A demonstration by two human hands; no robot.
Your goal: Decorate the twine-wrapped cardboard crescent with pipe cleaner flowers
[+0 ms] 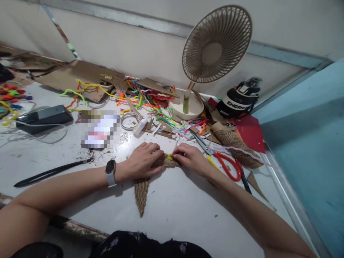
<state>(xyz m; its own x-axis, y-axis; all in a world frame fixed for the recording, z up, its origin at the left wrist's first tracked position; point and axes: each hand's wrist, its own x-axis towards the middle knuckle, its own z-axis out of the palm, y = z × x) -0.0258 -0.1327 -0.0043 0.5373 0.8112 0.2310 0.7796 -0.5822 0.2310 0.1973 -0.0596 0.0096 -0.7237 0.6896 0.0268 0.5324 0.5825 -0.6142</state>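
A brown twine-covered piece [141,197] lies on the white table, with one pointed end toward me. My left hand [146,159] is laid over its middle, fingers bent around it and holding it down. A small yellow fuzzy piece [170,156], perhaps pipe cleaner, sits on the twine surface between my hands. My right hand [189,157] pinches that yellow piece between thumb and index finger at the right part of the twine. The palm of my left hand hides the centre of the twine-covered piece.
Red-handled scissors [227,166] and a twine roll [235,145] lie to the right. Behind are a fan [212,53], a black bottle [239,98], colourful pipe cleaners [153,98] and cardboard [77,79]. A blurred phone [100,130] and a power bank [44,118] are left.
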